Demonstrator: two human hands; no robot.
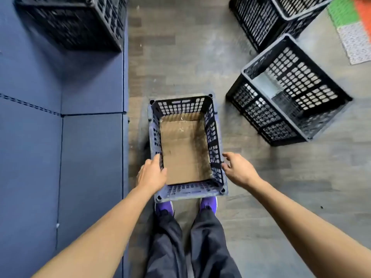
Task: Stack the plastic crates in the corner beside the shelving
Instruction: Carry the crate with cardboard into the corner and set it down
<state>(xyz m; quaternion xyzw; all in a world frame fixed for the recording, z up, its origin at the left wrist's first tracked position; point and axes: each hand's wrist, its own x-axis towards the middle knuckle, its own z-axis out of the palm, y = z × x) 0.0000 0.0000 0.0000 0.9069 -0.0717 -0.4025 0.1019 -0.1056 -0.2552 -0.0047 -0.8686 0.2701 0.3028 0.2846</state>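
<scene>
My left hand (152,173) lies over the near-left rim of the crate (180,106), thumb inside. I cannot tell whether it has clamped. My right hand (239,169) is loosely spread at the opposite wall, holding nothing. Between them lies only a cardboard sheet (183,149). I judge this the pick-up: grip both sides, lift level. Ahead-right, the second crate (261,113) looks empty.

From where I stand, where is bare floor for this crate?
Bare wood floor lies ahead, between the blue mat and the nearer right crate. The mat is bare this side of the far-left crate. Lower-right floor is free. Upper right is crowded: a second crate and a coloured rug.
</scene>
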